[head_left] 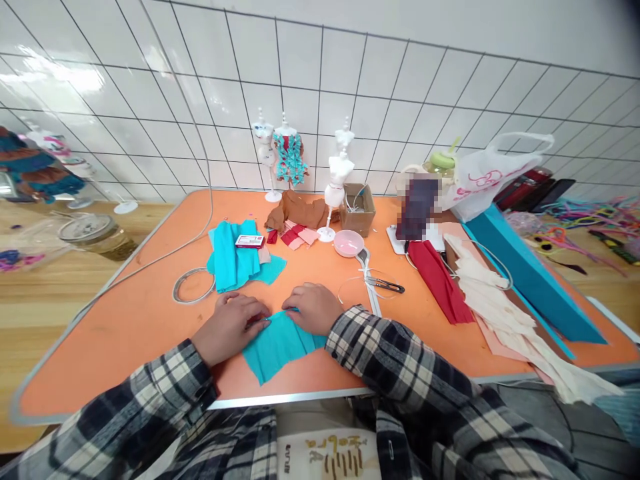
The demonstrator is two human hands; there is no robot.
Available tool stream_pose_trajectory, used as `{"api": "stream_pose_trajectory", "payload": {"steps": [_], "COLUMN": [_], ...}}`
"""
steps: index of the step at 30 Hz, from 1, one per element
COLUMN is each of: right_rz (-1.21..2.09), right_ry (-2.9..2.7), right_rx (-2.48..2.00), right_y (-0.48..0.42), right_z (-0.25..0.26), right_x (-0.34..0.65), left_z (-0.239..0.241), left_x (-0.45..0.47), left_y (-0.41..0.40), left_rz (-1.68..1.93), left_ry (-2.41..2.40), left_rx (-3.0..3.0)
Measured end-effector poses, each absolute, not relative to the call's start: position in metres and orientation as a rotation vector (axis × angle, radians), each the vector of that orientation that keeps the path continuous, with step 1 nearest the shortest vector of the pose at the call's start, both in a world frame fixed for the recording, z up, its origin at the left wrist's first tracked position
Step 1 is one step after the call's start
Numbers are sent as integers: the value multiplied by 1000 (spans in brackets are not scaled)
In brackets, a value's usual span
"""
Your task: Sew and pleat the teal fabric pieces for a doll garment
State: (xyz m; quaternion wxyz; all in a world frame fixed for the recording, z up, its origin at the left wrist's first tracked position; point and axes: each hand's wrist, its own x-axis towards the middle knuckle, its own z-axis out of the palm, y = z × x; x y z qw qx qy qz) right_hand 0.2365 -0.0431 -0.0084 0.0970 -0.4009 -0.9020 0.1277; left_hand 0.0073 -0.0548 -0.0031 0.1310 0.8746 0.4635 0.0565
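A piece of turquoise fabric [280,347] lies near the front edge of the orange table [135,333]. My left hand [235,325] pinches its upper left edge between thumb and fingers. On the same edge, a little to the right, my right hand [314,308] is closed with its fingertips on the cloth. Just beyond my hands is a folded stack of turquoise fabric [233,257], with a small white and dark red box [250,241] on top. Thread snips [386,285] and a white strip [373,293] lie to the right of my right hand.
Small white dress forms [340,170] stand along the back. A pink bowl [349,243], a cardboard box [357,210] and brown fabric [303,210] are mid-table. A roll of tape [194,285] lies left. Red fabric [440,280] and cream fabric [495,293] lie right.
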Motion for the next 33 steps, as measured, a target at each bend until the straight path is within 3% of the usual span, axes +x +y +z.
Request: {"api": "stream_pose_trajectory", "payload": {"steps": [12, 33], "right_rz": [357, 350], "right_ry": [-2625, -2572], "right_rx": [-1234, -1102], "right_y": [-49, -49], "right_z": [-17, -30], "right_x": [235, 238], "left_z": [-6, -7], "left_x": [-27, -27], "left_y": [-67, -70], "left_rz": [218, 328], "left_ry": [1563, 1483], "left_rx": [2424, 2520]}}
